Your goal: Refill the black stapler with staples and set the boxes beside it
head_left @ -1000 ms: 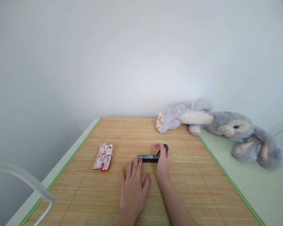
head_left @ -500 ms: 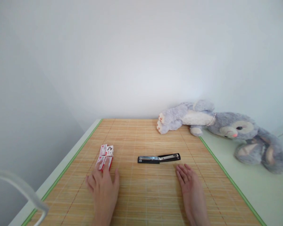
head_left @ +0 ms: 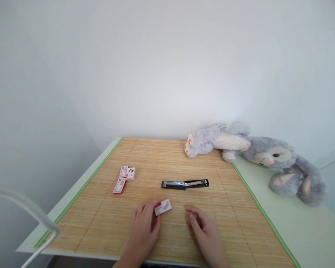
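My left hand (head_left: 143, 230) grips a small red-and-white staple box (head_left: 163, 207) between thumb and fingers, near the front middle of the mat. To its right, my right hand (head_left: 205, 231) holds nothing. Its index finger points toward the box and the other fingers are loosely curled, with a gap between hand and box. Beyond both hands lies a black stapler (head_left: 185, 184), opened out flat so that its metal rail shows. Several more staple boxes (head_left: 119, 185) lie close together at the left of the mat.
A bamboo mat (head_left: 162, 160) with a green border covers most of the white table. A grey plush rabbit (head_left: 240, 143) lies along the back right against the wall. At the left front, a white curved cable or rod (head_left: 44, 219) crosses the view.
My left hand has taken one staple box from the group and brought it right and nearer to me. My right hand has moved left and its fingers have curled.
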The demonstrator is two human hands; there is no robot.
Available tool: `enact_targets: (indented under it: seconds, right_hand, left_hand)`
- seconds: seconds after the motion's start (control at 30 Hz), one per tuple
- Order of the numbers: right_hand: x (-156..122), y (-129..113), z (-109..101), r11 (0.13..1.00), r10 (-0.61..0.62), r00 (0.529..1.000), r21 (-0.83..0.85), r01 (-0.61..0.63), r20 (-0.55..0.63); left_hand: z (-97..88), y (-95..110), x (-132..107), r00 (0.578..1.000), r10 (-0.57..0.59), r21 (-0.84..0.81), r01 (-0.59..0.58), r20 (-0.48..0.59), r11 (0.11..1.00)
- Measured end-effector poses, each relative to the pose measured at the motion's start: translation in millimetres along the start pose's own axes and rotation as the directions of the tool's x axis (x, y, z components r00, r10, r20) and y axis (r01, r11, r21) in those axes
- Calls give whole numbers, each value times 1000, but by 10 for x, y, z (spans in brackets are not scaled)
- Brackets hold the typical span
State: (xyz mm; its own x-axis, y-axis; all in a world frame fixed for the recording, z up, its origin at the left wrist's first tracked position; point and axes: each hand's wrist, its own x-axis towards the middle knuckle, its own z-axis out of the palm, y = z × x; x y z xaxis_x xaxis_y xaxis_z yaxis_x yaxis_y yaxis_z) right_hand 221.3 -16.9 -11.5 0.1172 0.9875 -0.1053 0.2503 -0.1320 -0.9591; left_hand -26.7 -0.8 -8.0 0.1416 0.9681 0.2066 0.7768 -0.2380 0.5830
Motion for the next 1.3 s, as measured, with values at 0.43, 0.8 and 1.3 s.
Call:
enact_targets:
  seconds: [0.43, 0.8, 1.3]
  right_hand:
    - [404, -51, -55, 992, 106, 960, -91, -85, 258]
    - [438, -421, -209, 857, -80, 990, -499, 129, 117]
    - [717, -892, 212, 422, -131, 804, -701, 574, 580]
  left_hand:
    - [129, 139, 358, 973, 161, -245, -117, 168, 962]
    - [94, 67, 319, 991, 101, -269, -73, 92, 960]
    - [87, 77, 314, 993, 106, -281, -88, 51, 956]
